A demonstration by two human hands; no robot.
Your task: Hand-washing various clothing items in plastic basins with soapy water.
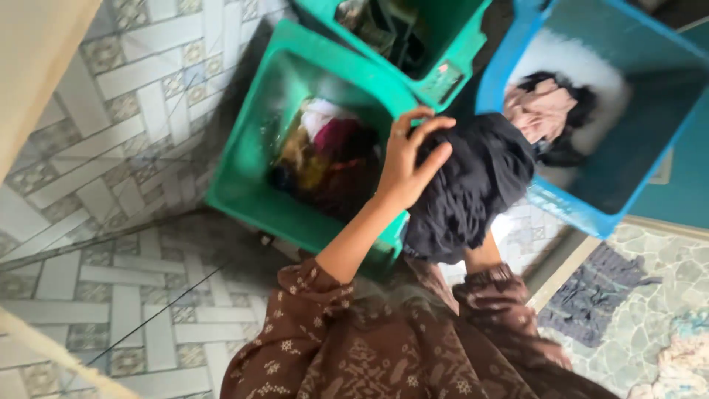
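A dark, wet-looking garment point(473, 188) is bunched up between my hands, above the gap between two tubs. My left hand point(410, 159) presses on its top left side, fingers spread over the cloth. My right hand is hidden under the garment; only the forearm point(484, 258) shows below it. A green tub point(244, 174) to the left holds water and a mix of white, red and yellow clothes point(329, 151). A blue tub point(583, 210) to the right holds foamy water with a pink cloth point(543, 107) and dark cloth.
A second green tub point(458, 44) stands behind, with dark items inside. A grey cloth point(591, 292) lies on the stone-patterned floor at right, and a pale cloth point(683, 362) lies at the bottom right corner. Patterned tiles point(133, 133) cover the left.
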